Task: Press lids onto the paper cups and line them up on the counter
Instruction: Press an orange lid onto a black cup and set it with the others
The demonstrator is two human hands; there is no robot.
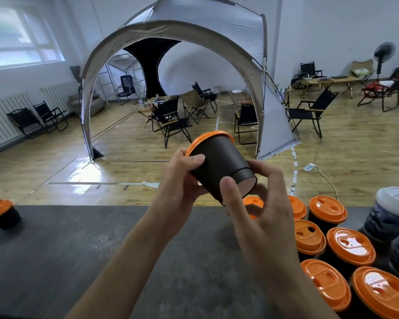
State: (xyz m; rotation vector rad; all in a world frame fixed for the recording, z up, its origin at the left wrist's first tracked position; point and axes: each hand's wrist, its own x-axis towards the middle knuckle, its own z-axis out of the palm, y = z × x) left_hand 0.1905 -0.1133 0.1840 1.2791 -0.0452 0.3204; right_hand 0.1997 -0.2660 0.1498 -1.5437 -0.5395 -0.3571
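The counter (78,261) is a dark grey slab whose far edge runs straight across the view, with wood floor (55,162) and a tent (194,42) beyond it. Its left and middle stretch is bare apart from 1 lone cup (2,215) standing upright near the far edge at the left. The right end is crowded.

The cup (219,160) is held in the air above the far edge, near the middle, touching nothing but the hands. Its orange lid (207,135) sits on the rim. The cup is tilted: its long axis runs from the lid, up and away, down to the base, which faces the camera at lower right and shows its recessed bottom.

The left hand (180,180) grips the wall near the lid, thumb laid on top and fingers curled underneath. The right hand (263,203) grips the base end, thumb pressed on the wall and fingers curled round the bottom rim.

At the right stand 6 lidded cups (350,246), orange tops up, packed close together; a 7th lid shows partly behind the right hand. Just beyond them at the far right stand 2 white-lidded cups (392,210). Every lid is shut, so no contents can be seen.
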